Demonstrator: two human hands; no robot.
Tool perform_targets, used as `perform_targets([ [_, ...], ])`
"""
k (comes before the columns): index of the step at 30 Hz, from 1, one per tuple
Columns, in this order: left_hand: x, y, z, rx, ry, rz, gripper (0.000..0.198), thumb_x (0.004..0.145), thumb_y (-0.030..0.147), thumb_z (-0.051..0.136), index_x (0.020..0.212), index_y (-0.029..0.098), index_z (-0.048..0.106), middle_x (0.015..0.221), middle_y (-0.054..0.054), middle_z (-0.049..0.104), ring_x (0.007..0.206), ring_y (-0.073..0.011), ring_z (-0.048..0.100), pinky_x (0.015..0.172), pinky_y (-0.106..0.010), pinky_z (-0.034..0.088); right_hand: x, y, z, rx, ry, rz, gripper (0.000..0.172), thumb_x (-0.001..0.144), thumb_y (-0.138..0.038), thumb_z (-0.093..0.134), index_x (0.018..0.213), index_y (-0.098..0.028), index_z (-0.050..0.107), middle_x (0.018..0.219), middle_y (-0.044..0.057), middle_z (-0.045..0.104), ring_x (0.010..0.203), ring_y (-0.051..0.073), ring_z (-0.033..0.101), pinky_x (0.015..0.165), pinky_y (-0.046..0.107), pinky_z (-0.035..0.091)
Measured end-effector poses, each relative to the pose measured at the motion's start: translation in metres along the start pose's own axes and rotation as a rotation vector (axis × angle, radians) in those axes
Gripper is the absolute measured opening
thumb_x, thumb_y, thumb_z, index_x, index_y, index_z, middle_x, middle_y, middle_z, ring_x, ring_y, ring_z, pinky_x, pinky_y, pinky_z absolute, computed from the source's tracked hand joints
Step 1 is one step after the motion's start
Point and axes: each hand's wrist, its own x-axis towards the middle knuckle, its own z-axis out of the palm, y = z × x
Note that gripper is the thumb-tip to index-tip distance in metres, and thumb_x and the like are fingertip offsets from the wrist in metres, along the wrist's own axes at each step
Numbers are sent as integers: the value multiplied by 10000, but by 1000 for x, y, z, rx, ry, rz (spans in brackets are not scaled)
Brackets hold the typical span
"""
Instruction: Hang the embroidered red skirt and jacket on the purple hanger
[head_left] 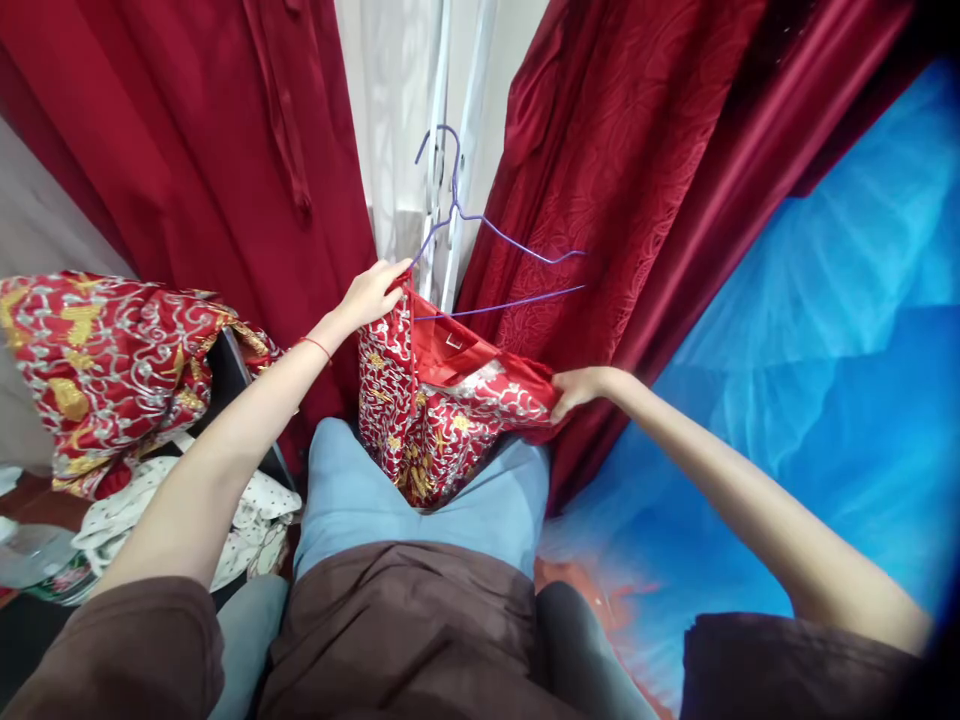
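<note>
Fingers of the left hand are clamped on the garment, pinching its upper left corner, right where the hanger runs in! Whether they grip the hanger too, I cannot tell. Across from it, the right hand has its thumb and fingertips drawn together on the garment's upper right corner, and the opening spreads wide between the two, baring red lining and a small label. There hangs the garment, slung between both hands, its middle sagging in front of the blue trousers.

So how does it stand? Half and half, I'd judge: the hanger's left end looks tucked inside, one side done, while the right end pokes out free above the right hand, that side not yet on. The hook shows in front of a white frame; touching or apart, I can't say. Off to the left, a patterned cloth drapes over the top edge of a dark panel, a spotted cloth beneath.
</note>
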Motion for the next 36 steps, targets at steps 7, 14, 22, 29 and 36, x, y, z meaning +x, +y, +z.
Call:
perform_targets([
  [7, -1, -16, -9, 97, -21, 23, 563, 871, 212, 514, 1431, 163, 546, 1078, -122, 618, 1023, -275, 592, 947, -408, 470, -15, 20, -5, -266, 390, -81, 336, 854, -238, 535, 1139, -175, 701, 1036, 112, 767, 907, 239, 707, 805, 297, 490],
  [14, -8, -32, -17, 94, 18, 62, 461, 899, 240, 480, 1327, 157, 628, 1058, -141, 651, 1096, -316, 560, 972, -486, 450, -59, 24, -47, -570, 868, 29, 344, 899, -200, 431, 1157, -215, 657, 1008, 142, 757, 905, 263, 683, 808, 359, 422],
  [22, -9, -34, -22, 62, 42, 96, 461, 849, 211, 489, 1281, 185, 648, 975, -134, 683, 1109, -346, 546, 978, -556, 441, -79, 25, -52, -617, 925, 19, 352, 942, -237, 385, 1186, -254, 639, 1146, 103, 747, 1042, 260, 657, 838, 388, 394],
  [29, -11, -27, -23, 110, 24, 102, 482, 869, 187, 460, 1325, 152, 613, 996, -174, 676, 1160, -384, 528, 993, -588, 411, -90, 7, -71, -632, 992, 41, 364, 940, -240, 404, 1223, -217, 631, 1180, 142, 737, 933, 295, 699, 745, 399, 401],
  [36, -22, -17, -30, 160, 19, 78, 524, 855, 142, 457, 1369, 124, 563, 986, -181, 669, 1169, -395, 522, 979, -573, 425, -76, -45, -95, -583, 1037, 0, 298, 960, -254, 412, 1166, -250, 628, 954, 98, 747, 795, 240, 644, 690, 355, 345],
])
